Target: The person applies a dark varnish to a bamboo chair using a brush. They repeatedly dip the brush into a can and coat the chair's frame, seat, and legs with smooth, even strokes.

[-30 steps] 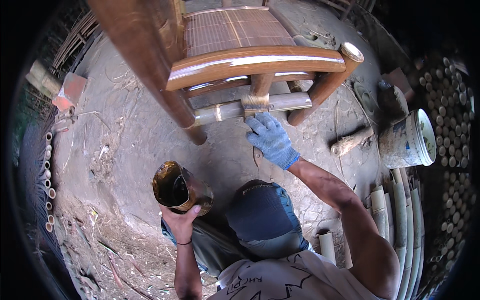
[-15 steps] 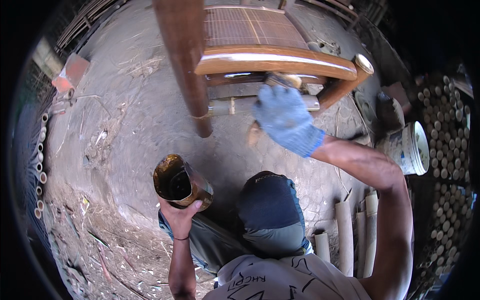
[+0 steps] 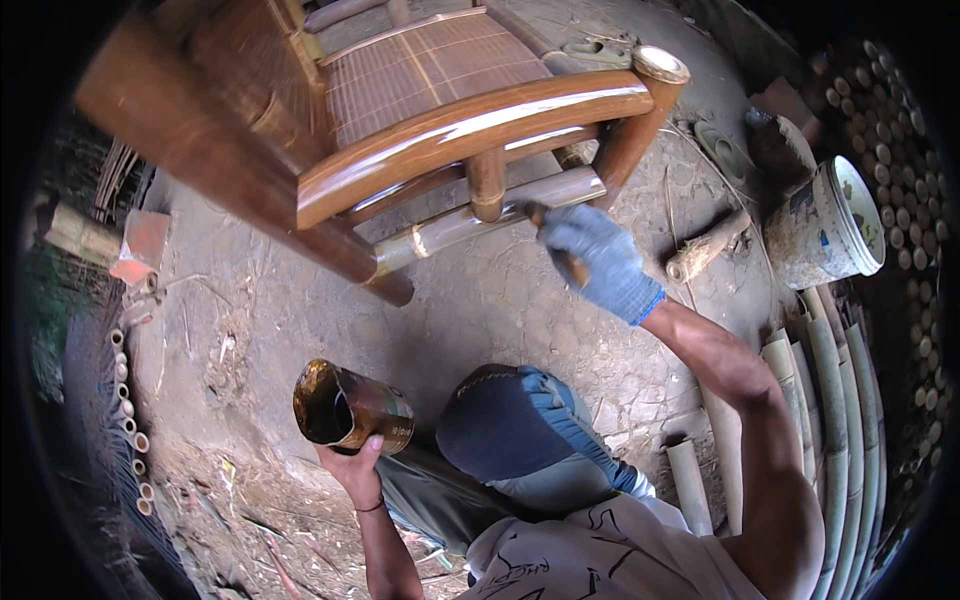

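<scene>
My left hand (image 3: 357,474), bare, is wrapped round a stained, open-topped tin can (image 3: 378,408) above my left thigh; its inside looks dark and its mouth tips to the left. In a grey-blue glove, my right hand (image 3: 602,262) grips a brush (image 3: 537,212) with a brown handle. The brush head is at the pale lower rail (image 3: 450,232) of a bamboo chair (image 3: 470,122), near the rail's right part; motion blur hides whether it touches. Above that rail, the chair's brown armrest shines, joined to a short upright post (image 3: 487,185).
At the right stands a dirty white bucket (image 3: 815,238), with a short bamboo piece (image 3: 708,246) beside it. Long bamboo poles (image 3: 838,440) lie at the lower right, near stacked bamboo ends (image 3: 922,300). A reddish block (image 3: 143,246) sits at the far left.
My right hand has come down from beneath the armrest to the lower rail with the brush. The view has shifted, showing more of the chair at the left. The can stays in my left hand.
</scene>
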The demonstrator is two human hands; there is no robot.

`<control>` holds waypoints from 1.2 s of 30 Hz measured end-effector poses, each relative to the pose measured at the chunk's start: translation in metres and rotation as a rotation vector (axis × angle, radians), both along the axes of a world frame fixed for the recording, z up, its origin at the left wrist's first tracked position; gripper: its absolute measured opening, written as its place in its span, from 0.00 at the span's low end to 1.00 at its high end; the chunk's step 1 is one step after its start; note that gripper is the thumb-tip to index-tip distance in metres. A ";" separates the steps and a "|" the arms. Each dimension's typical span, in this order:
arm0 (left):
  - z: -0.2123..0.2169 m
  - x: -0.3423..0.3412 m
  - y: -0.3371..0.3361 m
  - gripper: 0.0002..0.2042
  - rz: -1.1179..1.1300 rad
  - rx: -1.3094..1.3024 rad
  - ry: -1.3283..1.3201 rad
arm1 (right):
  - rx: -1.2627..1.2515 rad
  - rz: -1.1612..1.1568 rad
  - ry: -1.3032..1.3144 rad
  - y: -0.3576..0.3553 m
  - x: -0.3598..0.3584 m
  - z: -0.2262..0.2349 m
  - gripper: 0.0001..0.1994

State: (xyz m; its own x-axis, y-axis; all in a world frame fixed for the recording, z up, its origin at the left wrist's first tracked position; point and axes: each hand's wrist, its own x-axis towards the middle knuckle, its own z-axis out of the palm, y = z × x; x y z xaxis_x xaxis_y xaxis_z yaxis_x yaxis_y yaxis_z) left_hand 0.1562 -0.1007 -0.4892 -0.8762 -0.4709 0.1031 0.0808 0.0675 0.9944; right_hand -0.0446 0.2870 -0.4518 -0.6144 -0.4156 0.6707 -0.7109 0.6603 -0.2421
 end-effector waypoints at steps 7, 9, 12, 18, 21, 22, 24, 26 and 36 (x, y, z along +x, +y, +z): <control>0.010 -0.019 0.019 0.43 -0.021 -0.059 0.060 | -1.305 -0.160 -0.903 -0.027 -0.038 0.000 0.07; 0.016 -0.021 0.024 0.44 -0.006 -0.028 0.053 | -1.438 -0.131 -0.863 -0.032 -0.043 0.004 0.08; 0.019 -0.024 0.030 0.43 0.008 -0.021 0.045 | -1.793 0.080 -0.765 -0.030 -0.047 0.012 0.09; 0.010 -0.028 0.039 0.42 -0.007 -0.035 0.046 | -2.283 0.449 -0.869 -0.045 -0.029 0.018 0.12; 0.008 -0.021 0.038 0.42 -0.009 -0.026 0.047 | -2.292 0.460 -0.753 -0.036 -0.014 0.014 0.11; 0.006 -0.019 0.036 0.42 -0.007 -0.027 0.043 | -2.303 0.407 -0.686 -0.025 -0.013 0.017 0.12; 0.007 -0.017 0.035 0.42 -0.015 -0.034 0.052 | -2.304 0.330 -0.564 0.006 -0.014 0.021 0.11; 0.009 -0.014 0.032 0.42 -0.012 -0.055 0.047 | -2.285 0.316 -0.412 0.032 -0.008 0.026 0.11; -0.017 -0.009 0.017 0.43 0.022 -0.021 0.001 | 0.177 -0.490 0.483 0.079 -0.004 0.031 0.16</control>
